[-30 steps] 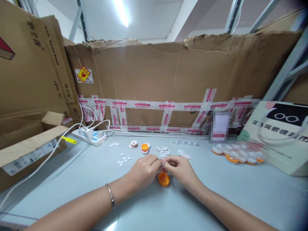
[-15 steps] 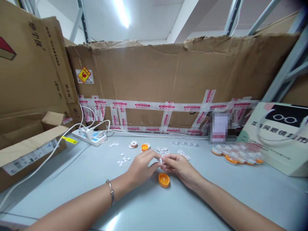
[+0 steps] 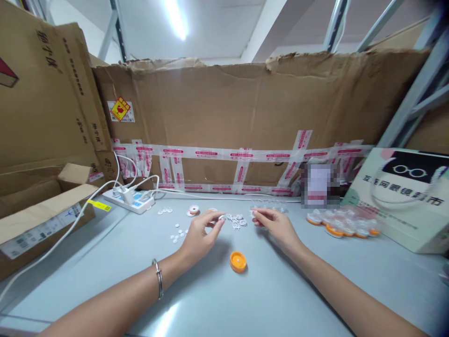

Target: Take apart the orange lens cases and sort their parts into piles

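My left hand [image 3: 200, 232] reaches forward over the grey table, thumb and fingers pinched on a small white piece near a heap of white printed bits [image 3: 236, 220]. My right hand [image 3: 277, 225] is stretched further back, fingers pinched on a tiny piece I cannot name, close to a row of clear small caps [image 3: 270, 206]. An orange cap [image 3: 238, 261] lies open side up on the table nearer me, between both forearms and untouched. Small white discs [image 3: 178, 232] lie scattered left of my left hand.
A white power strip [image 3: 129, 199] with cables sits at the back left beside an open cardboard box [image 3: 38, 216]. A taped cardboard wall [image 3: 245, 121] closes the back. Orange-and-clear caps [image 3: 342, 223] lie at the right in front of a printed paper bag [image 3: 403, 196].
Both hands have left the spot above the orange cap, moved away from me and parted: the left toward the white bits, the right toward the clear caps.
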The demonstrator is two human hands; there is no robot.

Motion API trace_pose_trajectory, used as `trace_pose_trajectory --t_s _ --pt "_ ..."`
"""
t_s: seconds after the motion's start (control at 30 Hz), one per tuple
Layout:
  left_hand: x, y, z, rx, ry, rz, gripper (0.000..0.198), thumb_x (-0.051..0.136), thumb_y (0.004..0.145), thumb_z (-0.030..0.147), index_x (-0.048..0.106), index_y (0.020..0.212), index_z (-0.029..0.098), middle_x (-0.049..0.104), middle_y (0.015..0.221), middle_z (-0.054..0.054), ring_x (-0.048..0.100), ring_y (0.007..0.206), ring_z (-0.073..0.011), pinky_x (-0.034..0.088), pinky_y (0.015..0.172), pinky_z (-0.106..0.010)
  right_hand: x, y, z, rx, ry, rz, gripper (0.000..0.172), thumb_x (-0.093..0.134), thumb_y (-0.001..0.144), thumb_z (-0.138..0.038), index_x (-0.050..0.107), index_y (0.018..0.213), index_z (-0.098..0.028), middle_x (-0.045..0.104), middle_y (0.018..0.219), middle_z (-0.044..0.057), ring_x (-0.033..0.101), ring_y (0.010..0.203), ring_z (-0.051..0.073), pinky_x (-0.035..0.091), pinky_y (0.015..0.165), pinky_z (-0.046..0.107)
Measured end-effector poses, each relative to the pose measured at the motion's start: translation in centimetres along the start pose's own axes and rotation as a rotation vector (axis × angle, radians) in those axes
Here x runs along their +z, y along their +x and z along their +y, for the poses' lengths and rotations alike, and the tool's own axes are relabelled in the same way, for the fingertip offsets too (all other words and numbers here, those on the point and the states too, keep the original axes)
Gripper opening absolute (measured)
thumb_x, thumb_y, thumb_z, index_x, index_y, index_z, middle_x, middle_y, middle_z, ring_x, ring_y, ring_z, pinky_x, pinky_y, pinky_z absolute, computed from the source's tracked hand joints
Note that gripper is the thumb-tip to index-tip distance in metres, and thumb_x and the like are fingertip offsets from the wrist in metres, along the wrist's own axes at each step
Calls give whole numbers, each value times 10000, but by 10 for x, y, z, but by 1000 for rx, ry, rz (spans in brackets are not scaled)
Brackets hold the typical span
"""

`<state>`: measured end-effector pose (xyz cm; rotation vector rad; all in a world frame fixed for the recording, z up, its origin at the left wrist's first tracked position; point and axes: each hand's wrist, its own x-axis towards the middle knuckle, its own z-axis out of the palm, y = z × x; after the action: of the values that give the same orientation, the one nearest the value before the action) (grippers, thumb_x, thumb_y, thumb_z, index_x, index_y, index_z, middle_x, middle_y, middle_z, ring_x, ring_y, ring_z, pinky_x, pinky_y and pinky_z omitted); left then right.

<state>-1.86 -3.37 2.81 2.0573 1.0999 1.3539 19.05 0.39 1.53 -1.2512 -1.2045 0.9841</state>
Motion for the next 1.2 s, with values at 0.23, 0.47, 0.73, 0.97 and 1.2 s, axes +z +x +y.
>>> trace_pose_trajectory --t_s 0.23,0.47,0.73,0.97,1.2 --pt "0 0 -3 -26 -4 -80 242 469 843 235 617 1027 181 628 992 -71 551 946 -189 432 849 -322 13 -4 5 35 -38 -87 319 658 609 -276 674 890 -126 662 619 17 611 567 138 491 613 270" --pt "3 -1 -3 -123 -207 -200 172 523 808 210 547 965 147 635 773 -30 596 746 -147 463 702 -269 25 -33 -16 -54 -17 -331 261 629 661 -383 671 782 -155 654 678 19 602 650 147 488 670 276" --pt "1 -1 7 88 -23 -99 126 540 812 188 663 833 175 661 815 -34 593 767 -143 465 728 -264 33 -47 -23 36 143 -392 307 698 609 -402 689 804 -165 688 752 35 621 742 157 484 764 303" --pt "4 -3 -3 341 345 -54 168 560 809 260 643 939 194 640 872 -51 563 788 -168 470 709 -307 36 -46 -16 138 260 -316 339 759 525 -397 681 752 -157 698 730 36 637 710 157 488 750 295" --pt "7 -5 -5 438 517 -88 148 492 849 192 637 876 178 639 777 -33 553 711 -150 464 665 -289 37 -48 -13 119 176 -368 381 697 591 -470 700 785 -142 696 712 51 632 745 179 469 767 304"
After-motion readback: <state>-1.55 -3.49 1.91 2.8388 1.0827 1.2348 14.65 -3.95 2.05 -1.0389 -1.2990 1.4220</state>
